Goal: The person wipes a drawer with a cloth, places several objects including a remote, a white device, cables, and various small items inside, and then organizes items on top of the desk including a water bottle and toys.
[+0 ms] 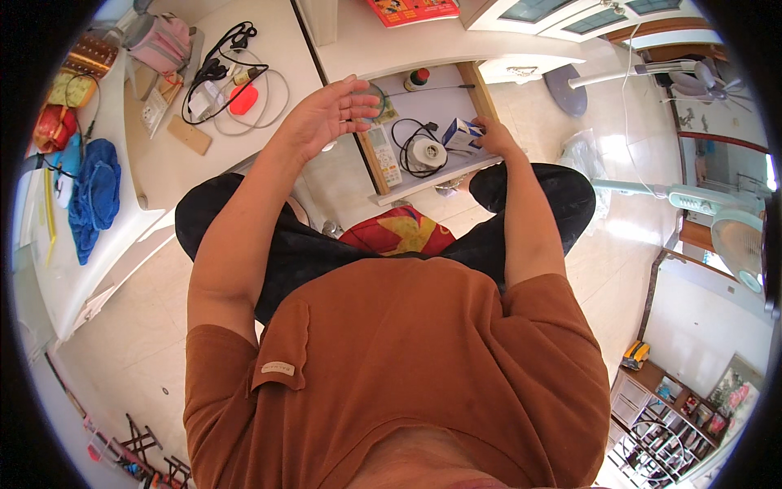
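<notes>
In front of me is a pulled-out drawer (421, 110) with wooden sides. My right hand (498, 139), over its right side, grips the end of a small blue-and-white box (462, 136). My left hand (342, 115) hovers over the drawer's left side, fingers apart and holding nothing. It partly hides a round-rimmed object (380, 98). A white remote control (386, 162) lies along the left wall. Beside the box sits a white round device (427, 153) with a coiled black cable (404, 147). Farther back are a red-capped bottle (417, 79) and a thin rod (437, 90).
The left desktop holds tangled black cables (214, 76), a red object (243, 99), a power strip (157, 113), a pink bag (160, 43) and a blue cloth (95, 189). A red book (412, 9) lies above the drawer. Fans (736, 241) stand at right.
</notes>
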`<action>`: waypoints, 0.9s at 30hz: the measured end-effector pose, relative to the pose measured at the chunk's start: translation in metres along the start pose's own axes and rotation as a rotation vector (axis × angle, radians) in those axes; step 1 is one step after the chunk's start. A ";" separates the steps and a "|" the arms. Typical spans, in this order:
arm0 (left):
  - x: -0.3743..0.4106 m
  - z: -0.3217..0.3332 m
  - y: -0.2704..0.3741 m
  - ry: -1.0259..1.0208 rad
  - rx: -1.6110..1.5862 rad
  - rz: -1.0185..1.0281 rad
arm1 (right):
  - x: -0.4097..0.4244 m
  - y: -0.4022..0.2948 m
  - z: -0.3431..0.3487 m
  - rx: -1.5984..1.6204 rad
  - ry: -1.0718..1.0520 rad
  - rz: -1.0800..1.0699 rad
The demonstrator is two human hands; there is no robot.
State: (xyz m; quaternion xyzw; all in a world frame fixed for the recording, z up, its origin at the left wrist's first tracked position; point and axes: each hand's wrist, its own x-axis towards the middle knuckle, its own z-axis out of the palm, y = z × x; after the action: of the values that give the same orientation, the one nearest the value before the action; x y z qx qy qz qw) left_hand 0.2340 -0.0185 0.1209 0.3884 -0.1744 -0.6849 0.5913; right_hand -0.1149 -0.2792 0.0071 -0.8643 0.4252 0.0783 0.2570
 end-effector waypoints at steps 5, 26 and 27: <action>0.000 0.003 0.001 -0.005 -0.007 0.012 | 0.022 -0.009 -0.007 -0.290 -0.036 0.019; -0.012 -0.016 -0.001 0.436 -0.146 0.162 | 0.028 -0.229 -0.009 0.101 0.476 -0.513; -0.012 -0.018 0.000 0.482 -0.174 0.177 | 0.033 -0.258 -0.008 0.176 0.445 -0.575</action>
State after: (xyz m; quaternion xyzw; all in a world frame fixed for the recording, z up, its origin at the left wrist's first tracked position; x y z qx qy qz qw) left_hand 0.2470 -0.0031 0.1131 0.4715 -0.0024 -0.5305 0.7045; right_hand 0.1057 -0.1753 0.0994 -0.9189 0.2154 -0.2238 0.2431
